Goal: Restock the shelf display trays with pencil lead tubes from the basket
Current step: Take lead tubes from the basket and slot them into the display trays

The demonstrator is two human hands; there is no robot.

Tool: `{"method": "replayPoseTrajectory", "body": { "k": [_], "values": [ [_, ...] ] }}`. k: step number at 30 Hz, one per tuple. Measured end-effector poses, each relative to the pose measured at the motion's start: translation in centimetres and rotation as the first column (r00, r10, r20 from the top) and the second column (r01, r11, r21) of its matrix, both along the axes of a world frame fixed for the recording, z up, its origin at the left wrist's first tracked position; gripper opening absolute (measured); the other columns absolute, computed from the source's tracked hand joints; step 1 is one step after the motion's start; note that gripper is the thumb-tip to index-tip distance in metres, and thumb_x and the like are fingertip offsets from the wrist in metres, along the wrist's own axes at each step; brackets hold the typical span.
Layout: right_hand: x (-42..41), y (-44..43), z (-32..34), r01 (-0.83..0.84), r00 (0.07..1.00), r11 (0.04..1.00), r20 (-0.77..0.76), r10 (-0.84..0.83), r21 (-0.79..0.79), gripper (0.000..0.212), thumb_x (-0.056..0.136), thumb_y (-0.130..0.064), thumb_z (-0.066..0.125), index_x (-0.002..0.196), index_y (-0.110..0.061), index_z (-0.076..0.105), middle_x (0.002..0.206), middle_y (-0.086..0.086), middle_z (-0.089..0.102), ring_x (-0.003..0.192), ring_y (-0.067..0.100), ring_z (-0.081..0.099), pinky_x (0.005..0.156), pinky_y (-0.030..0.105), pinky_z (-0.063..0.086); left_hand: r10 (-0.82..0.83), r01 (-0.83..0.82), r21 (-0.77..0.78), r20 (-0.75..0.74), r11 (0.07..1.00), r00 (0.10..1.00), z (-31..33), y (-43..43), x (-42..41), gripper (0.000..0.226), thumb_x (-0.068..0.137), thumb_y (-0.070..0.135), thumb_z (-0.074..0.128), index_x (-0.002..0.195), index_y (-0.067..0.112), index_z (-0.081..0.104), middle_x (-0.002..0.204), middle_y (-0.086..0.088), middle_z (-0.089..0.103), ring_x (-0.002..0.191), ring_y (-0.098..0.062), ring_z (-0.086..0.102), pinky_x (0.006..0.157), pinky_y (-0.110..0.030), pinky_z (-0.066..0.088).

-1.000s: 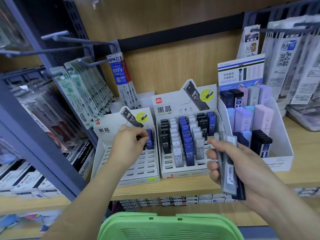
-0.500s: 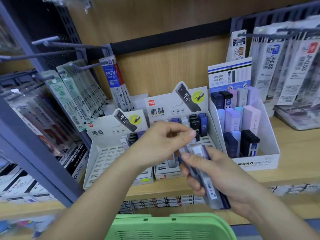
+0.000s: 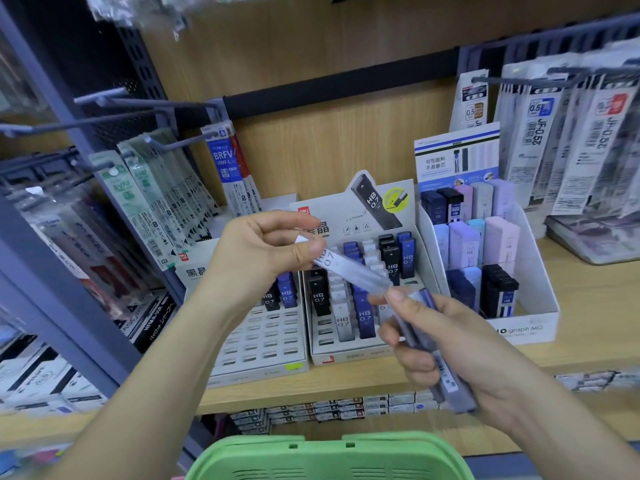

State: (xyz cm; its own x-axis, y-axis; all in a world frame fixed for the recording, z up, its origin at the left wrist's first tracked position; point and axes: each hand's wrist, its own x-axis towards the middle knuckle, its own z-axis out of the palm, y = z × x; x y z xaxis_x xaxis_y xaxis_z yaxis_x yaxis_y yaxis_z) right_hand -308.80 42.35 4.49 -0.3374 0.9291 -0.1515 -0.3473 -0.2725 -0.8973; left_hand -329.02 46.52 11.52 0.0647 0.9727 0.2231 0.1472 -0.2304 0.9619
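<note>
Before a stationery shelf (image 3: 588,306), the left hand (image 3: 263,251) pinches a clear lead tube (image 3: 349,268) marked HB 0.7, while the right hand (image 3: 446,344) grips a bundle of tubes (image 3: 446,379). The left tray (image 3: 263,344) holds a few tubes at its back; the middle tray (image 3: 349,356) carries black, white and blue rows. A green basket (image 3: 329,452) sits below, contents hidden.

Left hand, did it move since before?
Yes. The left hand moved right, off the left white slotted cardboard tray, and pinches a clear plastic lead tube.
</note>
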Motion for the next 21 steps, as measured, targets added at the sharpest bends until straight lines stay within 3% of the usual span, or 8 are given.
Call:
{"method": "replayPoseTrajectory", "body": {
  "k": [4, 7, 10, 13, 16, 19, 21],
  "values": [
    [-0.7, -0.1, 0.0, 0.045, 0.999, 0.998, 0.01, -0.045, 0.04, 0.014, 0.078, -0.032, 0.069, 0.075, -0.018, 0.067, 0.07, 0.009, 0.058, 0.04, 0.01, 0.036, 0.037, 0.018, 0.03, 0.02, -0.006, 0.067, -0.207, 0.998, 0.978, 0.7, -0.8, 0.3, 0.026, 0.059, 0.018, 0.081, 0.085, 0.016, 0.076, 0.078, -0.012, 0.074, 0.073, -0.019, 0.07, 0.072, -0.024, 0.058],
    [-1.4, -0.2, -0.5, 0.062, 0.996, 0.994, 0.059, -0.067, 0.091, 0.019, 0.082, -0.025, 0.068, 0.072, -0.011, 0.058, 0.062, 0.007, 0.054, 0.04, 0.011, 0.038, 0.038, 0.02, 0.032, -0.013, 0.026, 0.064, -0.198, 0.998, 0.98, 0.7, -1.0, 0.6, 0.023, 0.067, 0.02, 0.075, 0.09, 0.016, 0.076, 0.083, -0.01, 0.075, 0.083, -0.024, 0.071, 0.073, -0.025, 0.058],
    [-1.9, -0.3, -0.7, 0.123, 0.987, 0.988, 0.093, -0.132, 0.094, 0.024, 0.088, -0.022, 0.066, 0.068, -0.013, 0.055, 0.056, 0.005, 0.05, 0.041, 0.012, 0.039, 0.038, 0.022, 0.033, -0.08, 0.09, 0.027, -0.261, 0.996, 0.962, 0.6, -1.2, 0.4, 0.019, 0.073, 0.015, 0.072, 0.091, 0.019, 0.075, 0.083, -0.005, 0.075, 0.077, -0.018, 0.07, 0.068, -0.018, 0.055],
    [-1.1, -0.2, -0.1, 0.177, 0.983, 0.984, 0.052, -0.177, 0.018, 0.024, 0.085, -0.027, 0.067, 0.063, -0.021, 0.061, 0.054, 0.001, 0.046, 0.041, 0.012, 0.04, 0.037, 0.021, 0.033, -0.004, 0.036, 0.093, -0.318, 0.995, 0.948, 0.6, -1.2, -0.1, 0.024, 0.076, 0.006, 0.074, 0.094, 0.021, 0.074, 0.083, -0.002, 0.075, 0.074, -0.018, 0.07, 0.071, -0.022, 0.057],
    [1.1, 0.5, 0.6, 0.276, 0.954, 0.948, -0.075, -0.29, -0.156, 0.017, 0.085, -0.031, 0.067, 0.081, -0.016, 0.057, 0.052, -0.003, 0.04, 0.042, 0.011, 0.042, 0.035, 0.02, 0.038, 0.186, -0.115, 0.271, -0.253, 0.956, 0.949, 0.3, -1.1, 0.2, 0.022, 0.071, 0.006, 0.079, 0.085, 0.022, 0.074, 0.075, 0.001, 0.072, 0.066, -0.013, 0.064, 0.068, -0.02, 0.055],
    [3.3, 1.4, 0.7, 0.35, 0.893, 0.893, -0.188, -0.41, -0.284, 0.02, 0.091, -0.032, 0.062, 0.084, -0.016, 0.052, 0.054, -0.003, 0.039, 0.042, 0.01, 0.046, 0.037, 0.018, 0.042, 0.186, -0.067, 0.35, -0.32, 0.934, 0.929, -1.1, -1.0, 2.0, 0.023, 0.069, 0.009, 0.082, 0.078, 0.028, 0.073, 0.073, 0.007, 0.07, 0.065, -0.006, 0.062, 0.067, -0.014, 0.052],
    [3.9, 1.6, 0.6, 0.324, 0.888, 0.899, -0.233, -0.396, -0.293, 0.017, 0.09, -0.03, 0.061, 0.085, -0.017, 0.051, 0.057, -0.002, 0.042, 0.042, 0.009, 0.044, 0.036, 0.016, 0.039, 0.183, 0.004, 0.403, -0.425, 0.915, 0.887, -2.4, -0.8, 3.0, 0.02, 0.069, 0.011, 0.082, 0.079, 0.028, 0.075, 0.072, 0.012, 0.07, 0.068, -0.004, 0.063, 0.069, -0.012, 0.051]
  ]
}}
